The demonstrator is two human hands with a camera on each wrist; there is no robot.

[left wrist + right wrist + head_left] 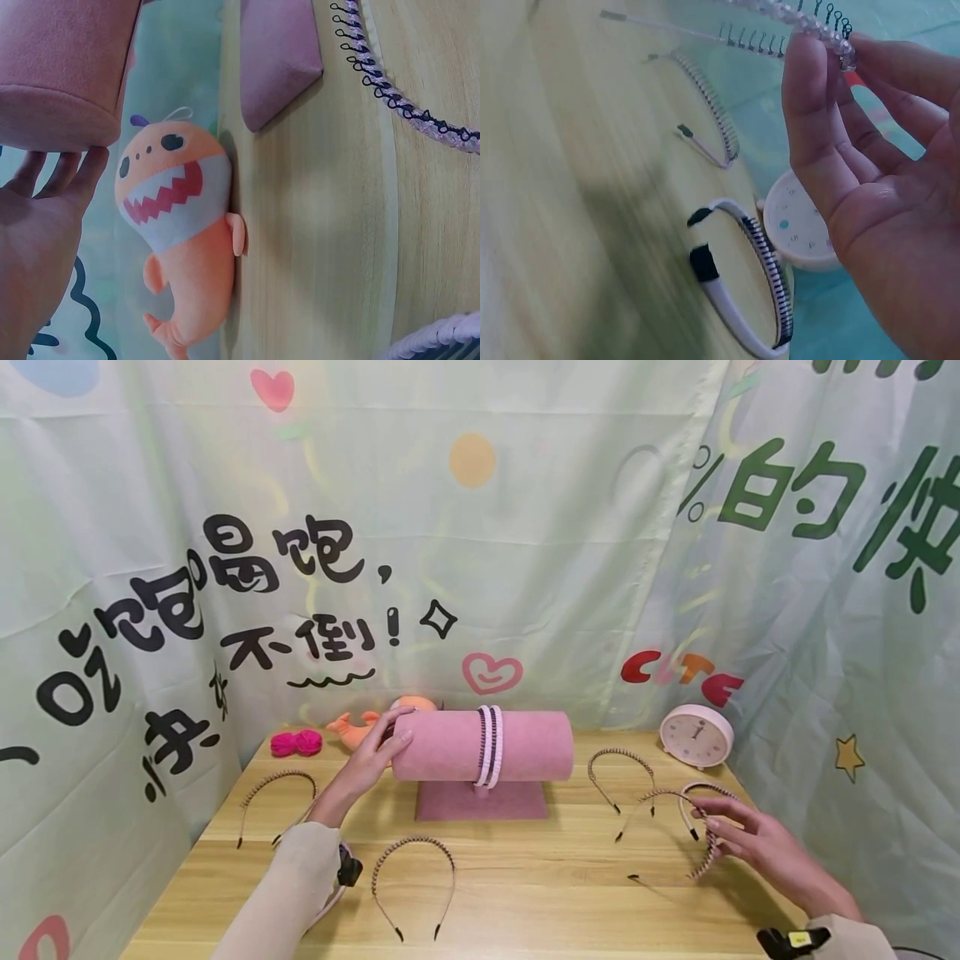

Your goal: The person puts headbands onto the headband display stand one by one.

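A pink velvet roll stand (435, 747) carries white hair hoops (497, 752) with dark coils round its middle. My left hand (372, 757) rests on the roll's left end; in the left wrist view its fingertips meet the rim of the padded end (60, 120), fingers fairly straight. On the right, my right hand (765, 852) pinches a thin beaded headband (817, 30) with small dark wire loops, thumb and fingers at one side of its arch. The held headband is raised above the table. Below it lies a white headband (731, 307) with black tips.
A headband (621, 752) lies near the round pink clock (696, 737). Others lie at the left (277, 777) and front (414, 841). Behind the roll are an orange shark plush (199, 277) and magenta yarn (296, 743). Printed curtains (555, 610) close off the back and sides.
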